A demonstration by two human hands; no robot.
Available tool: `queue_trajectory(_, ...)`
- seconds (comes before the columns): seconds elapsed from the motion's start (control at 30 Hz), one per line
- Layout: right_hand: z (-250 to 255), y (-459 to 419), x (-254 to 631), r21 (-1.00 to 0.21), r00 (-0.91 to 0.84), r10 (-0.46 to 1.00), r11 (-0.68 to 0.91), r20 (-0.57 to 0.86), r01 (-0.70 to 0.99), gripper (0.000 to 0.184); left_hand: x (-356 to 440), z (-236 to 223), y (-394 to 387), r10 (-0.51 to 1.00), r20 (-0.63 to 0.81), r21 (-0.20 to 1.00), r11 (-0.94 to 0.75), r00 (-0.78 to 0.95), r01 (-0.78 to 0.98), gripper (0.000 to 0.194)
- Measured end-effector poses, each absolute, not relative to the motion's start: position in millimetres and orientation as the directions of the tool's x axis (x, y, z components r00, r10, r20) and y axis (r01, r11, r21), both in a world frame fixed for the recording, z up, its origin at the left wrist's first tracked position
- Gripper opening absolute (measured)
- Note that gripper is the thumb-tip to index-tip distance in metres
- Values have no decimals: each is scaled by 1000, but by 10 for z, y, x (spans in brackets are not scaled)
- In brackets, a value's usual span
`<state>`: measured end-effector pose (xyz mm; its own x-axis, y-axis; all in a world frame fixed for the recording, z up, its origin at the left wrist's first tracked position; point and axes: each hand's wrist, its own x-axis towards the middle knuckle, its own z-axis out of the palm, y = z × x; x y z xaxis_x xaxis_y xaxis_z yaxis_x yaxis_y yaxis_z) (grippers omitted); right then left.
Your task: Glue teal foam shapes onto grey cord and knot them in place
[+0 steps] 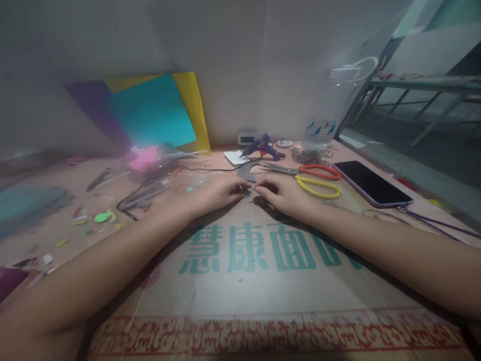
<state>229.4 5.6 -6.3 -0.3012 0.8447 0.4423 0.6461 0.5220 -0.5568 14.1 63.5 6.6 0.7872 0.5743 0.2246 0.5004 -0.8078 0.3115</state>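
Above the printed board, my left hand [224,193] has its thumb and fingers closed around a tiny teal piece [246,192], whose edge shows at the fingertips. Facing it, a short gap away, is my right hand [281,194], thumb and index finger pinched together. Whatever sits in that pinch is too small to make out. Just beyond both hands lies a grey curved item [246,171]. Scissors [319,172] with a red and a yellow handle loop rest right behind my right hand.
At the back stand a blue glue gun [261,148], a small digital display [246,139] and a clear bottle [323,115]. A phone [372,183] lies right. Coloured sheets [154,113] lean on the wall. Scraps, including a green piece [102,217], scatter left, near a pink bag [145,159].
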Motion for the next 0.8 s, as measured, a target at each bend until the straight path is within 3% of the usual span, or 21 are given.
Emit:
queue_trajectory(0.13,-34,21,2279,-541,-348,828,554,439,633,18,146,80,591,568,195,323,-807,800,494,33)
queue_trajectory(0.3,-24,18,2292,-444,-386,762,628,521,639,22,140,130,598,495,157,211,-862,854,461,28)
queue_trajectory(0.5,-75,81,2323,-434,-345,752,623,562,651,20,165,146,675,555,97,137,-830,826,541,22)
queue_trajectory(0.8,-56,57,2312,-425,-355,767,607,534,671,21,161,161,659,534,170,50,-844,828,534,23)
